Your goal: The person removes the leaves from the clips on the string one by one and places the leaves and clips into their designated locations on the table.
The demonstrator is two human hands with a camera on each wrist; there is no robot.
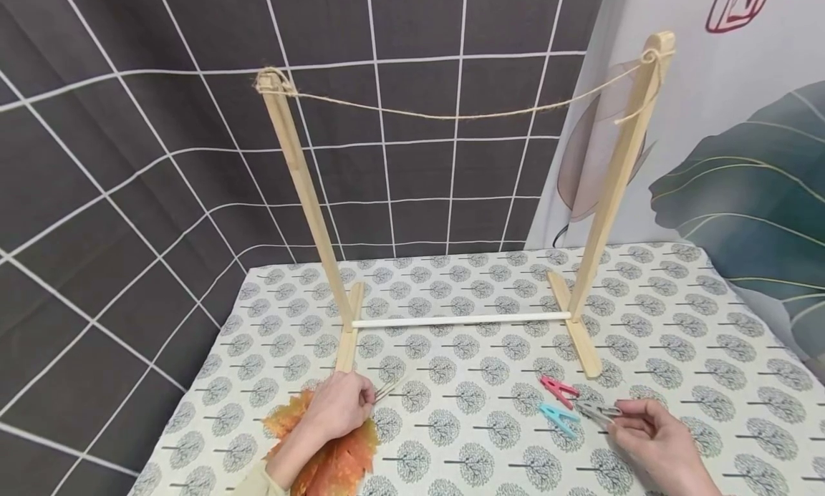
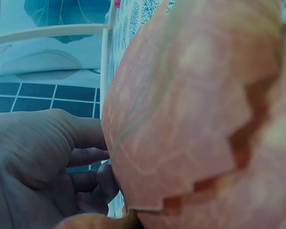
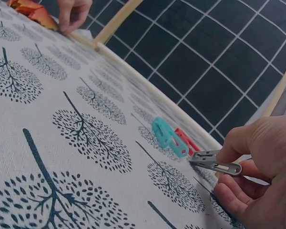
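Observation:
The left hand [image 1: 338, 408] lies over the orange and yellow leaves [image 1: 344, 456], fingers curled around their thin stems [image 1: 389, 388]. In the left wrist view a leaf [image 2: 181, 129] fills much of the frame, its edge at the fingers. The right hand [image 1: 660, 442] pinches a grey clothespin [image 1: 596, 412] between thumb and fingers; the right wrist view shows the grey clothespin [image 3: 214, 162] close up, just above or on the cloth. Beside it lie a red clothespin [image 1: 558, 390] and a light blue clothespin [image 1: 558, 418].
Behind the hands stands a wooden frame with a left post [image 1: 309, 195], a right post [image 1: 615, 188] and a white rod [image 1: 460, 320] low between them. A sagging string [image 1: 451, 117] joins the post tops. Tree-patterned cloth [image 1: 477, 460] covers the table; a dark gridded curtain [image 1: 419, 174] hangs behind.

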